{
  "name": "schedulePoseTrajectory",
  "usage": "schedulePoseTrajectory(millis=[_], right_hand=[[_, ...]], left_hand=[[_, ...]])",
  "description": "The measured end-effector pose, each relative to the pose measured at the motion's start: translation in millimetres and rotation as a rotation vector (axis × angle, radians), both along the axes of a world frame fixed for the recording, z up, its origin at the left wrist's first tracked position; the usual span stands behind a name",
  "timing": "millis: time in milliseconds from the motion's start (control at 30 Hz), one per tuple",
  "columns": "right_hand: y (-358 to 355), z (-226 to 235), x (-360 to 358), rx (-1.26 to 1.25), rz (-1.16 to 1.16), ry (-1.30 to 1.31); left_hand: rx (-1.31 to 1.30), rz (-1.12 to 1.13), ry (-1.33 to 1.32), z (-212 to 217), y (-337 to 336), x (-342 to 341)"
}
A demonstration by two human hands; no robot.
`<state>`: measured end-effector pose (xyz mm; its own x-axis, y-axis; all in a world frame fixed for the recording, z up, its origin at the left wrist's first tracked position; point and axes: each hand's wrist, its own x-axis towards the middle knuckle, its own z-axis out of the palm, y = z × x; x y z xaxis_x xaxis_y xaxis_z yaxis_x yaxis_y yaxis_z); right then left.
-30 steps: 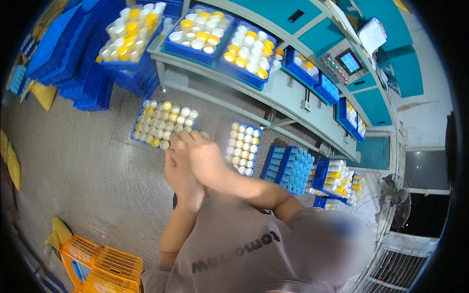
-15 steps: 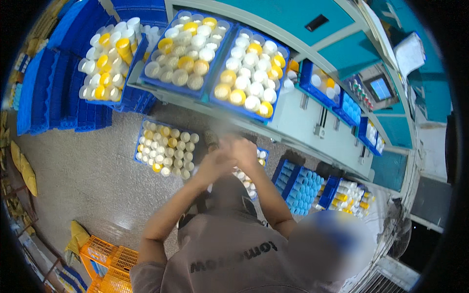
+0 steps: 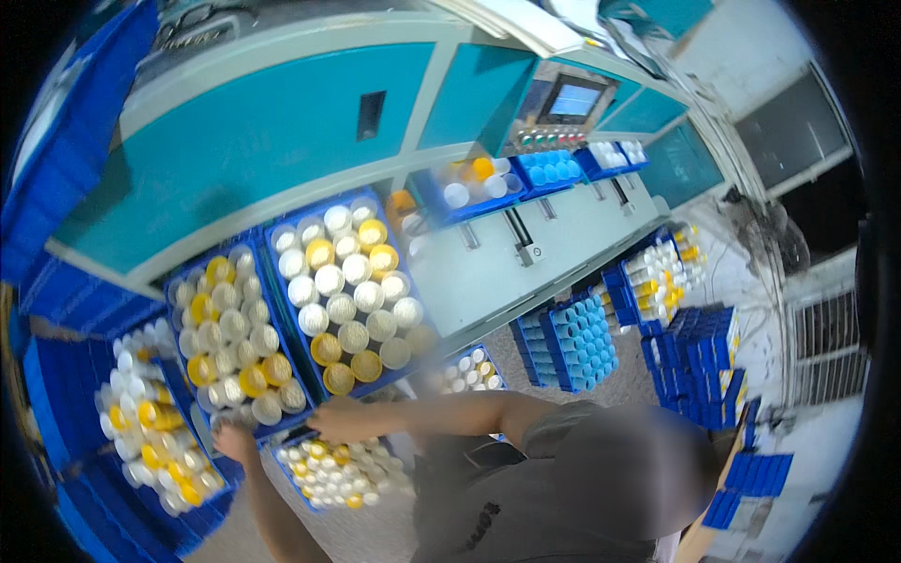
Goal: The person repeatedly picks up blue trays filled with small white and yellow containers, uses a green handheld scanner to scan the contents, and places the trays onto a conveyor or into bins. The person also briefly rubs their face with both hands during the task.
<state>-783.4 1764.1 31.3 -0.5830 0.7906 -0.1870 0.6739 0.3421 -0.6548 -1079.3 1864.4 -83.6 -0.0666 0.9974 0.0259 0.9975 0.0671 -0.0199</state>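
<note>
A blue crate [image 3: 298,424] full of white and yellow cups, with pale contents in many of them, rests at the left end of the machine's ledge. At its near left corner, my left hand [image 3: 235,441] is closed on the rim. My right hand [image 3: 343,419] is closed at the same crate's near right corner; its fingers are partly hidden. Directly right of it sits a second blue crate [image 3: 302,352] of similar filled cups, close to my right wrist. Below my hands, a floor crate [image 3: 310,502] holds more white and yellow cups.
Stacked blue crates of tubes [image 3: 155,422] stand at the left. The teal machine [image 3: 272,141] has a control screen [image 3: 574,100] and a pale ledge [image 3: 488,272] with small blue bins [image 3: 469,208]. Light-blue tubes [image 3: 587,342] and more crates [image 3: 694,347] stand at the right.
My hands have parted from being together above the floor crates and moved to the near edge of the left ledge crate. The view has turned and come nearer to the ledge.
</note>
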Motion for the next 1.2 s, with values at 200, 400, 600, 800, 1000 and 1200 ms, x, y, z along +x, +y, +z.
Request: schedulePoseTrajectory(millis=[200, 400, 600, 800, 1000, 1200], right_hand=[[34.2, -33.0, -70.5, 0.350, -0.145, -0.059], [31.2, -66.1, -106.3, 0.249, -0.270, -0.141], [24.9, -75.6, -133.1, 0.385, -0.187, -0.475], [23.9, -70.6, -153.3, 0.284, -0.257, -0.597], [30.5, -66.5, -142.5, -0.035, -0.319, -0.577], [42.1, -51.8, -126.9, 0.233, -0.268, -0.433]], left_hand=[[0.228, -0.089, -0.101, 89.1, -30.6, -15.7], [0.322, -0.027, -0.517, 149.0, -104.2, -99.3], [0.249, 0.148, -0.268, 97.6, -124.2, -243.5], [0.436, 0.274, -0.075, 73.3, -59.8, -334.8], [0.555, 0.249, -0.271, 10.4, -14.4, -414.6], [0.171, 0.409, -0.186, -22.0, 22.2, -440.7]])
